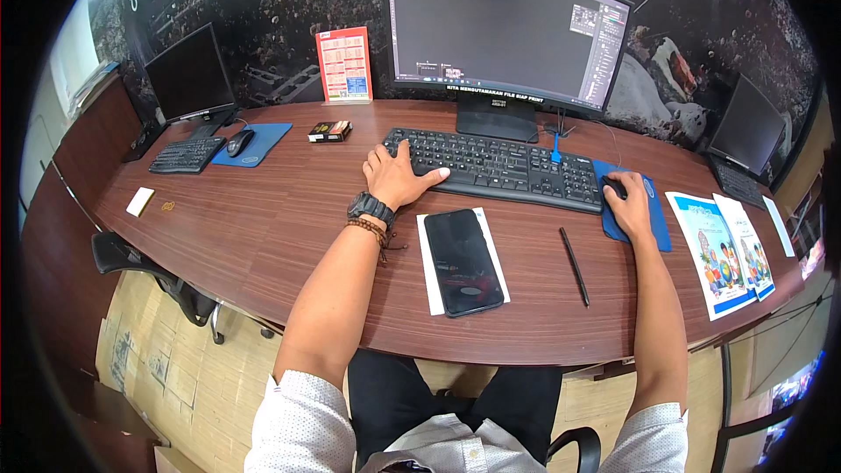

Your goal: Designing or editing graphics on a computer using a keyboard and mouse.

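My left hand [396,179] rests at the left end of a black keyboard [499,162], fingers spread and thumb stretched along its near edge. A black watch and brown beads circle that wrist. To the right, my right hand [632,214] is wrapped over a black mouse [616,185] on a blue mouse pad [659,229]. Behind the keyboard stands a wide curved monitor [499,31] showing a dark grey editing window with panels at its right. Between my forearms lie a black phone [462,263] on white paper [433,285] and a slim black pen [575,268].
On the brown desk [263,228], a second monitor [190,73], keyboard [187,155] and mouse [239,142] stand left. A red-and-white calendar [344,64] and small dark box [330,131] sit nearer the middle. Printed colour sheets [711,254] and another monitor [746,130] are right.
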Tool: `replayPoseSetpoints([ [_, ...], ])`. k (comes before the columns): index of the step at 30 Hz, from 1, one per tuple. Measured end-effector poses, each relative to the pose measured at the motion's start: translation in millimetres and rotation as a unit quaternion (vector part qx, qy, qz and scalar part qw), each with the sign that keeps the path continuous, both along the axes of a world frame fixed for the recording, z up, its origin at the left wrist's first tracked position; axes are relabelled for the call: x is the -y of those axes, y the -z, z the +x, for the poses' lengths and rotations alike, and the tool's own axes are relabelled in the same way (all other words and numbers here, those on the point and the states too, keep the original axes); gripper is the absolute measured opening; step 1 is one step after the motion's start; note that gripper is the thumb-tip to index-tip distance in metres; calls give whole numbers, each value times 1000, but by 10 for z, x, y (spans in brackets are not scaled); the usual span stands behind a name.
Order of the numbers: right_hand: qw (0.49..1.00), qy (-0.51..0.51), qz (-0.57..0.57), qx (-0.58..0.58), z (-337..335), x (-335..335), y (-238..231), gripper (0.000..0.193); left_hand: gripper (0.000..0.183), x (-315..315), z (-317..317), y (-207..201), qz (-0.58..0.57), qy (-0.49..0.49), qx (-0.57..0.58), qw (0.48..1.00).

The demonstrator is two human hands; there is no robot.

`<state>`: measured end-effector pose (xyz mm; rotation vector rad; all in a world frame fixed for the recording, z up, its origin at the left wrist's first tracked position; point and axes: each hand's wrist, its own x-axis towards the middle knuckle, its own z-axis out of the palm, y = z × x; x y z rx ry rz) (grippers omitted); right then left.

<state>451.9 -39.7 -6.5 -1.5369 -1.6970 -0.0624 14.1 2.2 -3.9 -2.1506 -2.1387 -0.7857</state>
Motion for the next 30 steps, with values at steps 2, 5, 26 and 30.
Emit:
replayPoseSetpoints([
  [2,1000,-4,2,-3,4,-1,-1,29,109,0,-2,1,-2,0,-1,1000],
  [5,1000,1,0,2,12,6,13,29,109,0,7,-9,-6,1,-2,1000],
  [26,1000,15,-9,-4,-10,15,12,31,107,5,10,6,-5,-2,-11,1000],
  [30,1000,18,-8,-4,-1,13,10,31,107,7,12,-7,-11,3,-8,1000],
])
